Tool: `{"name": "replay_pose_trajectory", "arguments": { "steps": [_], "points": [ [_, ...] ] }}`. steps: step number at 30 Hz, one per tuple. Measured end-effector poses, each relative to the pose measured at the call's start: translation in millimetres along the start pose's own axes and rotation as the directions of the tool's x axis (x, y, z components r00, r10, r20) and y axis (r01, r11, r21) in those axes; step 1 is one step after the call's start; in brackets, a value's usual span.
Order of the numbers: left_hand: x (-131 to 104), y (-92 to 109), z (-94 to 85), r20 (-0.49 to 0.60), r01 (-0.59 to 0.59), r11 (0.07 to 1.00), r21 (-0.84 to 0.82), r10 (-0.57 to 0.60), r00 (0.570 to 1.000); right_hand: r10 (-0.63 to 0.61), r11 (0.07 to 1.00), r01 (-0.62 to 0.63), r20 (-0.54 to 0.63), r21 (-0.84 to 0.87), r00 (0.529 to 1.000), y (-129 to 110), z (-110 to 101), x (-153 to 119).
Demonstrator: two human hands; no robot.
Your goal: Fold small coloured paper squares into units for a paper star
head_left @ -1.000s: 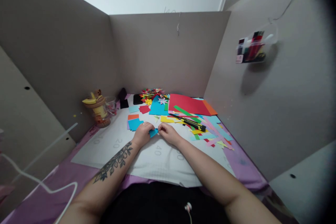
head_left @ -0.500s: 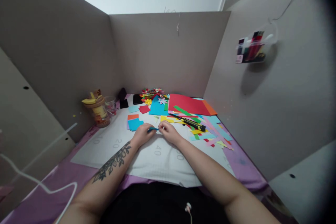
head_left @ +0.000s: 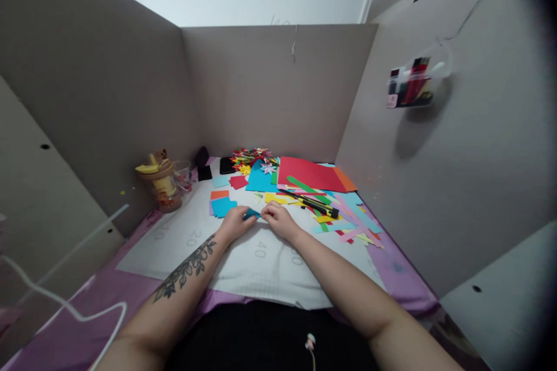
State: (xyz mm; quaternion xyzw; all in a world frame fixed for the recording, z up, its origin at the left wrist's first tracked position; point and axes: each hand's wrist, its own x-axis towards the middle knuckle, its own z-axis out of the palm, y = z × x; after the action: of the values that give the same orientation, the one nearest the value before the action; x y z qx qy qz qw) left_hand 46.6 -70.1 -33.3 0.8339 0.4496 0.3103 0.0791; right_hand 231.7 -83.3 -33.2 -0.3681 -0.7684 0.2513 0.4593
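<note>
A small folded piece of blue paper is between my two hands above the white sheet. Around its left end the fingers of my left hand are closed. My right hand pinches its right tip. Just left of my left hand lie blue paper squares, with an orange square behind them. To the right of my right hand, a yellow and black cutter rests on coloured paper strips.
Large red paper lies at the back right, folded paper stars at the back. A decorated jar and a clear cup stand at the left. Grey panels enclose the table; a clear container hangs on the right one.
More of the blue paper's face shows between my hands, and it looks wider. Both hands have stayed in nearly the same place. The view has shifted slightly.
</note>
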Motion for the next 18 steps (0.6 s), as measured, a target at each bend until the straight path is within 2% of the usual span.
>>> {"name": "replay_pose_trajectory", "arguments": {
  "steps": [7, 13, 18],
  "points": [
    [-0.9, -2.1, 2.3, -0.027, -0.018, 1.0, 0.001, 0.018, 0.999, 0.065, 0.997, -0.063, -0.051, 0.04, 0.997, 7.1, 3.5, 1.6],
    [-1.9, -0.5, -0.5, -0.005, -0.025, 0.996, -0.083, 0.024, 1.0, 0.199, 0.969, -0.189, -0.053, 0.162, 0.978, 7.6, 10.0, 1.8],
    [-2.9, 2.0, -2.6, 0.005, 0.018, 0.988, -0.154, -0.018, 1.0, 0.193, 0.968, -0.179, -0.066, 0.177, 0.979, 5.2, 12.1, 0.1]
  ]
}}
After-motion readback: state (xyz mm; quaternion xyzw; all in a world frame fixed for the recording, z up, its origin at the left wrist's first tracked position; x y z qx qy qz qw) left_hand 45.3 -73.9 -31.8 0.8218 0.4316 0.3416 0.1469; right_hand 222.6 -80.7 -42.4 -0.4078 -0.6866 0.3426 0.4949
